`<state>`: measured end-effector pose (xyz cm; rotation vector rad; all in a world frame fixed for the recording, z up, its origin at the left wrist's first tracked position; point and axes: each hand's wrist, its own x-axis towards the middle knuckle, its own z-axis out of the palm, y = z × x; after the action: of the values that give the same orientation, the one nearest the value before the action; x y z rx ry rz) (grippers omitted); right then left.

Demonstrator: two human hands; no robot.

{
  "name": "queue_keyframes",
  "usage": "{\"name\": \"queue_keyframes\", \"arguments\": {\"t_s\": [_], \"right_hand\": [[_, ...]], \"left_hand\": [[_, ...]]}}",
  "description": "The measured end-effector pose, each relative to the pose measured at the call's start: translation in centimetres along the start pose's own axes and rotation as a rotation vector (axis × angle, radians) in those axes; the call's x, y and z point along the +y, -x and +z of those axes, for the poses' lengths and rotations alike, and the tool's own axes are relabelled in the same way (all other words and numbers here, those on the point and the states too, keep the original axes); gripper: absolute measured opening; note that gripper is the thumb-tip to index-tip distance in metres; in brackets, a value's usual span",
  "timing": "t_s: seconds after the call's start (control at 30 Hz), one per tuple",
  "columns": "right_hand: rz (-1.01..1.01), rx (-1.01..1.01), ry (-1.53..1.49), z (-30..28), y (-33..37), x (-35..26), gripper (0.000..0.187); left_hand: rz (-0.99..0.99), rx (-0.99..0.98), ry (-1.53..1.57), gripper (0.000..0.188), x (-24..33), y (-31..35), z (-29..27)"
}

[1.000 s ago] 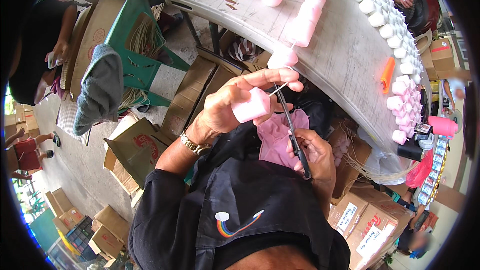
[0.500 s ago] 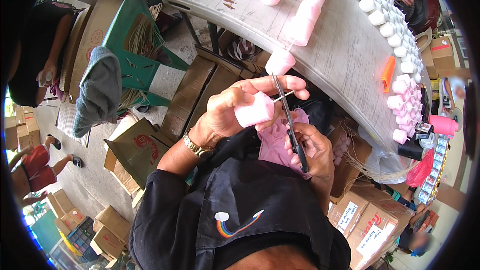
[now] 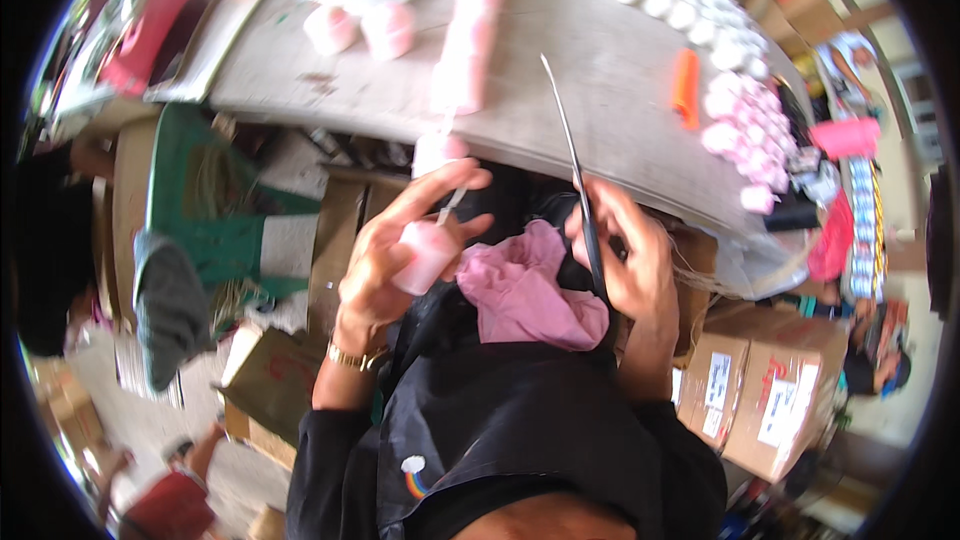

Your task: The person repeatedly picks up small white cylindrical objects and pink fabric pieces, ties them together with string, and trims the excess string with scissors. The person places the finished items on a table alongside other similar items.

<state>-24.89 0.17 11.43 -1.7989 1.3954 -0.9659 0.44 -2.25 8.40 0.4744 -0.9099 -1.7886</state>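
Observation:
My left hand (image 3: 375,260) is closed around a pink candle (image 3: 430,258), its pale wick sticking up between my fingers. Just beyond my fingertips, another pink candle (image 3: 437,152) hangs at the table's edge, joined by a wick to a row of pink candles (image 3: 470,35) lying end to end. Blur hides whether the held candle's wick is cut through. My right hand (image 3: 635,255) grips black-handled scissors (image 3: 590,230), their blades together and pointing over the table, apart from the wick. A pink cloth (image 3: 535,290) lies on my lap between both hands.
The grey table (image 3: 580,130) spans the far side. On it are two loose pink candles (image 3: 388,32), several white candles (image 3: 680,12), clustered pink candles (image 3: 745,130) and an orange tool (image 3: 685,90). A green chair (image 3: 185,180) stands left; cardboard boxes (image 3: 755,380) sit right.
The scissors have come away from the wick and moved right, their blades now together. My left hand still holds the pink candle, now tilted differently. The whole view has shifted.

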Motion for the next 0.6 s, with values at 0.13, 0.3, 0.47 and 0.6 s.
{"name": "queue_keyframes", "arguments": {"t_s": [0.13, 0.3, 0.47, 0.6], "right_hand": [[-0.114, 0.284, 0.632, -2.3, -4.6, 0.1, 0.041], [-0.073, 0.242, 0.937, -1.8, -8.9, 0.6, 0.033], [-0.174, 0.361, 0.979, -0.5, -8.1, 0.0, 0.024], [-0.228, 0.424, 0.483, -1.2, -7.0, -1.1, 0.028]], "left_hand": [[0.043, 0.049, -0.36, 0.097, 0.4, -0.6, 1.1], [0.215, -0.007, -0.821, 0.081, 0.9, -2.1, 2.5], [0.455, -0.181, -1.249, 0.081, 2.9, -8.5, 4.4], [0.85, -0.324, -1.456, 0.077, 5.0, -14.8, 6.4]]}}
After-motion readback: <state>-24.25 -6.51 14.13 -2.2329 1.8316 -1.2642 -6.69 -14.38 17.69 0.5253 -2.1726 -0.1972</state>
